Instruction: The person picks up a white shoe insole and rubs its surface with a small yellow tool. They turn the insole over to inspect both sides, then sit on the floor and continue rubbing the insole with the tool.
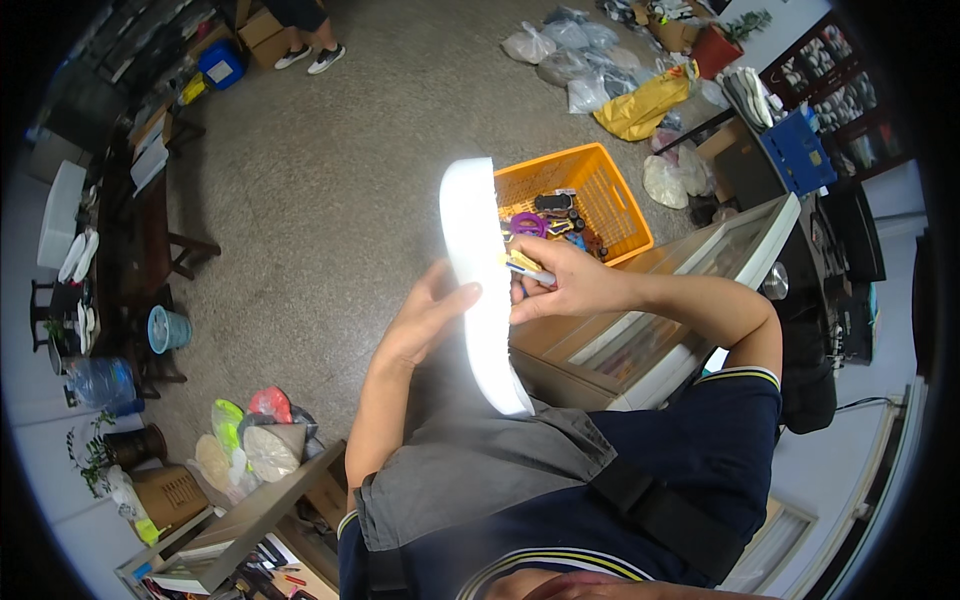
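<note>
A long, thick white shoe sole point(468, 270) stands on its edge in front of my chest. My left hand point(425, 315) grips its left side, thumb pressed against the white face. On the other side, my right hand point(565, 280) closes round a slim, pen-like tool point(530, 268) in yellow and pale grey. The tool's tip meets the sole's right edge, which looks uneven there; its exact kind is hard to make out. Behind my right hand an orange plastic basket point(625, 205) holds a purple ring-shaped thing point(528, 224), a dark toy-like vehicle point(553, 202) and other small items.
A glass-fronted cabinet point(690, 290) lies under my right forearm. Plastic bags point(580, 55) and a yellow sack point(648, 103) sit on the floor far right. At left are a blue bucket point(168, 329) and a dark bench point(155, 225). Another person's legs point(305, 30) show at the top.
</note>
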The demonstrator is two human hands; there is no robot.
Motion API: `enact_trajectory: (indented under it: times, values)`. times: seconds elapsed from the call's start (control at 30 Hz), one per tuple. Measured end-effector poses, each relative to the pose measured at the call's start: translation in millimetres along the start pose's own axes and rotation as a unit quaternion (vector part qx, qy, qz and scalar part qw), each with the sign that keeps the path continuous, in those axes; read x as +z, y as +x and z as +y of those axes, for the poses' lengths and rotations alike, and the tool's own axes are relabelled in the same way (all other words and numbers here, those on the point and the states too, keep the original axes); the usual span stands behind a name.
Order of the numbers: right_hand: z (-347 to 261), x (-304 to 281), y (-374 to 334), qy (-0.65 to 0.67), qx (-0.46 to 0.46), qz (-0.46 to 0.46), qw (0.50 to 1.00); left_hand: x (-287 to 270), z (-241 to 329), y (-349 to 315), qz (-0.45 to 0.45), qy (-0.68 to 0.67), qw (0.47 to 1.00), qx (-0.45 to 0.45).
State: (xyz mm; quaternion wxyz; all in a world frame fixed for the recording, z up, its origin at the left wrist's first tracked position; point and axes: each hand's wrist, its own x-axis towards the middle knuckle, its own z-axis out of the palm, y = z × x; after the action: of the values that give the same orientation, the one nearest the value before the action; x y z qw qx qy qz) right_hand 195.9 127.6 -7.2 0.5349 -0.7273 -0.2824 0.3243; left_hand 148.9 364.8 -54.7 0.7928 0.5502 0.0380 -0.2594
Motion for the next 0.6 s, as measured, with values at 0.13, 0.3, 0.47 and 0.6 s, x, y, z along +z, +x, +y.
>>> enact_trajectory:
  times: [0.13,0.3,0.47,0.6]
  values:
    - [2.3,-0.7,1.2,0.021,-0.012,0.033,0.999,-0.7,-2.3,1.6,0.013,0.01,1.0,0.021]
    - [6.6,-2.1,2.2,0.061,-0.014,0.07,0.996,-3.6,-3.0,1.8,0.008,0.032,0.999,0.029]
    - [7.8,-8.4,6.4,0.129,-0.028,0.111,0.985,-2.8,-3.0,0.5,-0.003,0.068,0.997,0.037]
    - [4.9,-6.9,5.7,0.144,-0.035,0.107,0.983,-2.2,-4.3,2.4,-0.005,0.078,0.996,0.037]
